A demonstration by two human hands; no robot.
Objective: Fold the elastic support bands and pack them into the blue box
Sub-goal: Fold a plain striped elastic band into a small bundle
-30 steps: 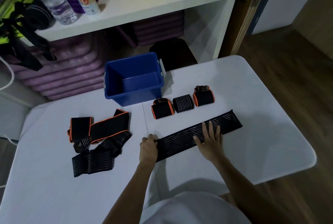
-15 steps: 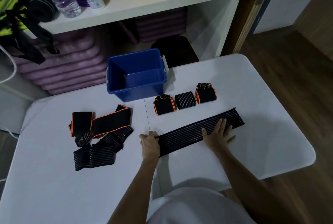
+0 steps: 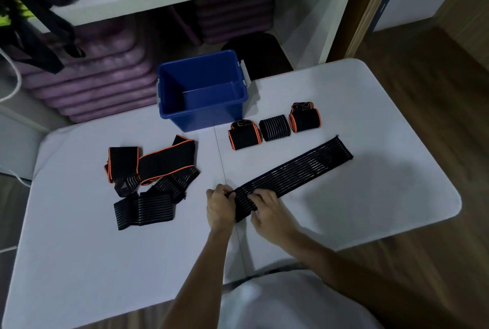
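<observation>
Since half a second ago our right hand [image 3: 267,211] has slid from the far part of the long striped band [image 3: 296,176] back to its near end, beside our left hand [image 3: 220,205]. From the head view, both grips are clenched on that near end. From there the band runs toward 2 o'clock, flat on the tabletop [image 3: 370,222]. At 12 o'clock stands the blue box [image 3: 202,90], with three folded bands [image 3: 275,127] just right of it. At 9 o'clock lies a heap of unfolded bands [image 3: 150,177].
</observation>
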